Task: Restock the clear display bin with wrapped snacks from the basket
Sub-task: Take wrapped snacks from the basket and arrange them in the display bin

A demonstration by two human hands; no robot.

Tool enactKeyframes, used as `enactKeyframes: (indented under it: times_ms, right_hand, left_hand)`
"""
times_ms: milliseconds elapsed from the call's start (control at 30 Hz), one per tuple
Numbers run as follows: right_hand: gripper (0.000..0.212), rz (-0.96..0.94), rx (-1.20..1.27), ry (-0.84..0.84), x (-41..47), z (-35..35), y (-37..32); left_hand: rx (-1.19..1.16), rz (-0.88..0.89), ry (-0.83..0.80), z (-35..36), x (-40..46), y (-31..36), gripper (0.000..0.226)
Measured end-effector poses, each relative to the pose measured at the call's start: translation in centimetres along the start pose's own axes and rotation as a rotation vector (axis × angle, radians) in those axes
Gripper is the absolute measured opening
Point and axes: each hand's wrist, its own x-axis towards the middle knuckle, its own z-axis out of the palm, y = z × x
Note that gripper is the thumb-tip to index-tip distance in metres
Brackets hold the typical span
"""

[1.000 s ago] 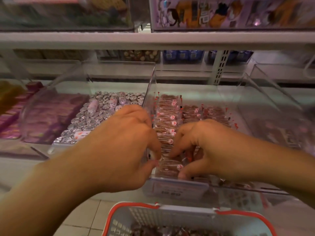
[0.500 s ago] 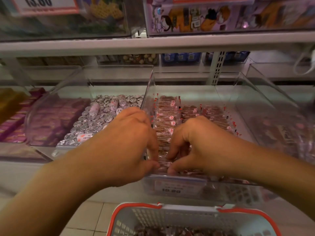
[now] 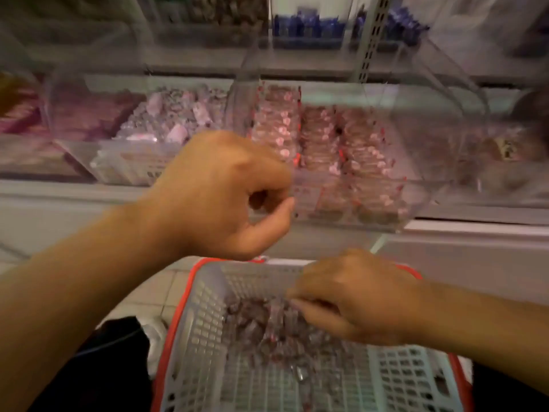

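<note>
The clear display bin (image 3: 421, 185) sits on the shelf ahead, holding rows of reddish wrapped snacks (image 3: 320, 138). Below it stands a white basket with a red rim (image 3: 178, 319), and a loose pile of wrapped snacks (image 3: 252, 322) lies inside. My left hand (image 3: 225, 197) hovers in front of the bin's left front corner, fingers curled in with nothing visible in them. My right hand (image 3: 356, 295) is down in the basket, its fingertips and thumb pinching into the snack pile. The frame is motion-blurred.
A neighbouring clear bin of silver-wrapped candies (image 3: 166, 114) stands to the left, with purple packs (image 3: 89, 114) beyond it. Another clear bin (image 3: 499, 150) is on the right. Upper shelf stock (image 3: 306, 28) sits behind. A tiled floor (image 3: 154, 292) shows beside the basket.
Both hands have left the bin's front row. The right hand dropped into the basket onto the snack pile, the left hand pulled back and curled. The view tilted downward.
</note>
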Motion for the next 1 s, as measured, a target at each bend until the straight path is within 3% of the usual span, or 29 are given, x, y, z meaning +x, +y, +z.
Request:
enactKeyframes:
  times_ms: [67,133,200,300,367,467,533,600,667,767,867,1000]
  right_hand:
    - [0.021,0.246,0.059,-0.534,-1.8,6.2,0.6]
    - [0.043,0.493,0.137,-0.817,-4.0,12.5,2.3]
    - [0.069,0.734,0.257,-0.886,-6.3,17.6,3.4]
    - [0.091,1.110,0.524,-0.810,-9.6,24.4,3.8]
    - [0.132,1.337,0.701,-0.744,-10.6,27.5,3.2]
    - [0.155,1.447,0.733,-0.614,-10.3,30.7,2.4]
    - [0.160,1.489,0.721,-0.569,-9.3,32.0,2.0]
    - [0.159,1.519,0.665,-0.592,-8.5,32.8,1.5]
    - [0.145,1.537,0.582,-0.565,-8.1,33.2,1.2]
    - [0.102,1.469,0.482,-0.492,-7.5,33.6,0.9]
    - [0.076,1.401,0.439,-0.486,-7.1,34.0,0.5]
    - [0.051,1.449,0.449,-0.342,-7.4,34.2,1.1]
  left_hand:
    - [0.042,-0.083,-0.325,4.5,-1.7,1.6,0.019]
    - [0.101,-0.240,-0.792,9.6,-4.3,2.5,0.024]
    - [0.089,-0.373,-1.191,14.9,-7.8,2.8,0.032]
    - [-0.046,-0.672,-1.422,21.1,-14.4,4.0,0.056]
    - [-0.170,-0.933,-1.412,24.4,-18.7,5.4,0.064]
    - [-0.367,-1.351,-1.239,28.5,-22.5,7.2,0.084]
    - [-0.553,-1.637,-0.927,30.7,-22.6,7.4,0.088]
    - [-0.647,-1.796,-0.617,32.8,-21.8,7.0,0.083]
    - [-0.629,-1.852,-0.494,34.4,-21.0,6.7,0.090]
    - [-0.530,-1.898,-0.384,36.2,-20.8,6.7,0.091]
    - [-0.445,-1.909,-0.338,37.2,-21.0,6.9,0.077]
    - [-0.627,-2.028,-0.189,37.8,-20.7,6.4,0.058]
